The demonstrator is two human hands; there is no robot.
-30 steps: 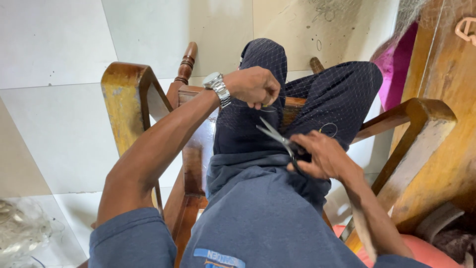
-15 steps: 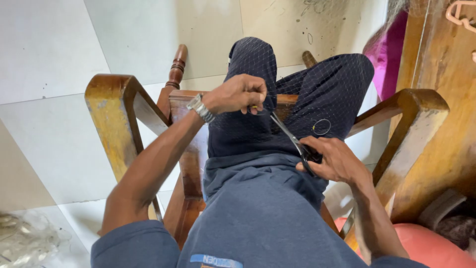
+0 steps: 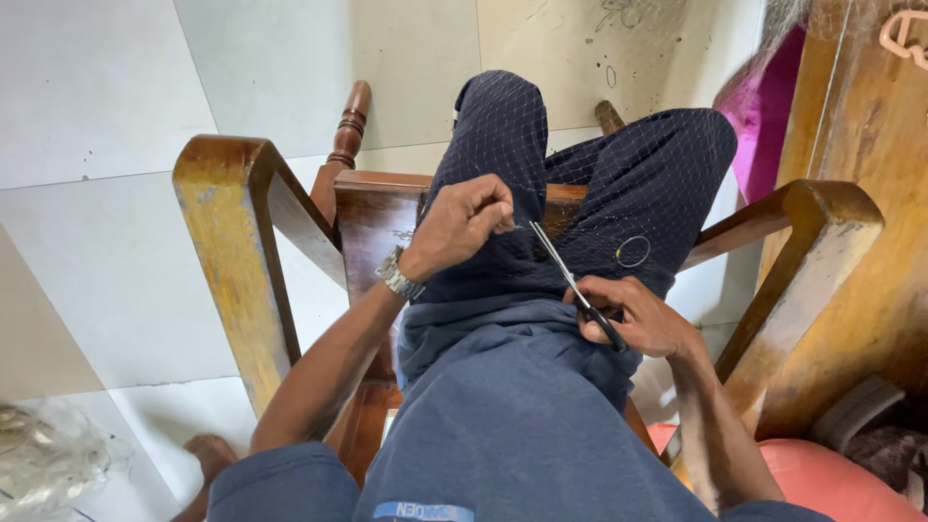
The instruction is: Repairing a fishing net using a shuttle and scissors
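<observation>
Left hand (image 3: 464, 224) closed, pinching fine netting (image 3: 619, 184) draped over the knees. Right hand (image 3: 633, 314) gripping scissors (image 3: 570, 282), blades pointing up toward the left fingers, tip just beside them. Small ring (image 3: 633, 251) lies on the netting just above the right hand. Wooden chair (image 3: 242, 251) below.

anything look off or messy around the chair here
Mostly orderly. The odd bit: fine netting draped over the person's knees, with a loose tangle of mesh on the floor at lower left. The chair's left armrest has worn, patchy finish.
</observation>
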